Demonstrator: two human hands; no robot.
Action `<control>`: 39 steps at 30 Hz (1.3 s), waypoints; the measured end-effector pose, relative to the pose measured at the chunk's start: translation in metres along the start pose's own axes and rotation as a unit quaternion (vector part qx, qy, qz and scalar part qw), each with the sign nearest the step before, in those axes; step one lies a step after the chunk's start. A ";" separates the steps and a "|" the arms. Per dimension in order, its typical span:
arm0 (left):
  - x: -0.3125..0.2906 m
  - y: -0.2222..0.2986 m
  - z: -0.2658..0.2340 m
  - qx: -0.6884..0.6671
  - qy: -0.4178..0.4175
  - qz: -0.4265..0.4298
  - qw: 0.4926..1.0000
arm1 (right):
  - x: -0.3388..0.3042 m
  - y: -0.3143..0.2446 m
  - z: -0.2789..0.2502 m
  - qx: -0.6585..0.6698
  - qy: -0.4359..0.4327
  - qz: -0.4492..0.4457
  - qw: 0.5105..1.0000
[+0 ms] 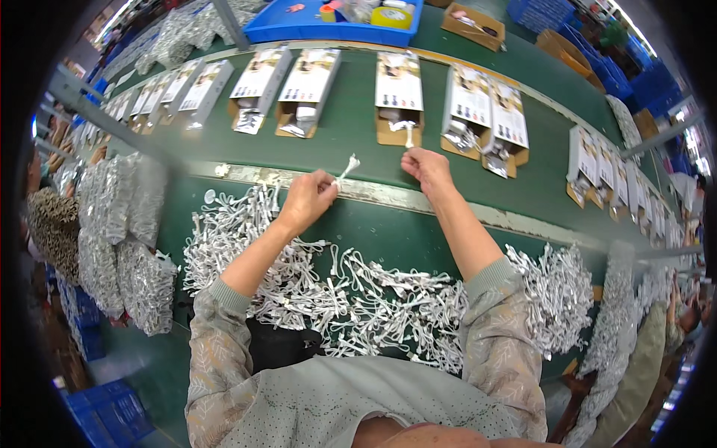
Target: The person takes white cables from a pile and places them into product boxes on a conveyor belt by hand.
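Note:
Pinched in my left hand is a short white cable, its connector end sticking up to the right, above the worn pale rail at the belt's edge. My right hand is closed on another short white cable, whose upper end reaches into the open near end of a white-and-brown printed box. The part inside the box is hidden. Under my forearms spreads a big heap of white cables, with a denser pile of cables beside my right elbow.
More open boxes stand in a row along the green belt, silvery packets showing in their ends. Beyond it sits a blue tray with tape rolls. Bundles of wrapped cables hang at the left. People work at both sides.

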State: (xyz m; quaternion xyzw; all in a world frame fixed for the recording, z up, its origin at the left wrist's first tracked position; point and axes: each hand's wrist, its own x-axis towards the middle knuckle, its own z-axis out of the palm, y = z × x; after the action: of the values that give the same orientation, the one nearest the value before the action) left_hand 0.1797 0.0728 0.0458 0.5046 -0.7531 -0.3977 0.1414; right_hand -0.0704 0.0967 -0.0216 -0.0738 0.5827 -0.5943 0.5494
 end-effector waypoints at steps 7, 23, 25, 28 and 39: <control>0.084 -0.028 -0.013 0.049 0.144 -0.046 0.987 | 0.071 -0.015 -0.008 0.044 0.117 -0.042 0.991; 0.063 0.026 0.027 0.138 -0.045 0.130 0.981 | -0.040 -0.056 -0.060 -0.430 -0.117 -0.058 0.893; 0.012 0.022 0.036 0.105 -0.151 0.204 0.962 | -0.103 -0.050 -0.040 -0.535 -0.261 -0.032 0.803; -0.051 0.025 0.060 0.144 -0.255 0.313 0.903 | -0.162 -0.013 -0.039 -0.633 -0.355 -0.069 0.684; -0.071 0.027 0.018 0.092 -0.194 0.138 0.967 | -0.193 -0.037 -0.034 -0.599 -0.300 -0.198 0.716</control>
State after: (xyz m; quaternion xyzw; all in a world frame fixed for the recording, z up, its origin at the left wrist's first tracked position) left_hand 0.1832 0.1474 0.0671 0.3200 -0.8620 -0.3931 -0.0008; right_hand -0.0418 0.2495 0.1031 -0.6751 0.5938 -0.1628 0.4063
